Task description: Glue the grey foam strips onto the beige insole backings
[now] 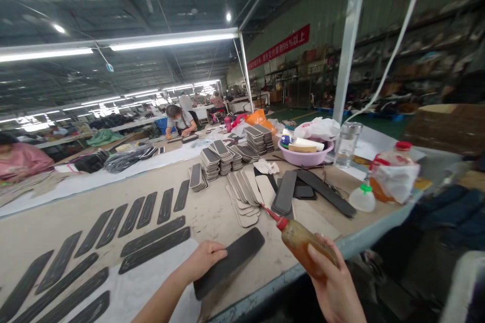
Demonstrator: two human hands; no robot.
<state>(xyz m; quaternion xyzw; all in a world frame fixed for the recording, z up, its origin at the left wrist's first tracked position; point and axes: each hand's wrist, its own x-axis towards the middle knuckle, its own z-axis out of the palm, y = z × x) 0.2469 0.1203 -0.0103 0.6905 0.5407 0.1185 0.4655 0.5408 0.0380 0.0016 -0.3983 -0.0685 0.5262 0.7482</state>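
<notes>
My left hand (206, 261) pinches the upper left edge of a dark, rounded strip (231, 262) near the table's front edge. In my right hand (331, 275) is a squeeze bottle (303, 245) of amber liquid, its red nozzle tilted up to the left. The nozzle tip is close to a fanned stack of light-edged pieces (242, 194); whether they touch I cannot tell. Rows of dark strips with a glossy surface (140, 209) lie on the left of the table, some on a white sheet (140, 298).
Behind the fanned pieces stand piled strips (223, 156) and a purple basin (305, 157). At the right are a clear cup (347, 145), a small green-capped bottle (362, 198) and a red-capped jug (394, 174). A person (181, 121) works across the table.
</notes>
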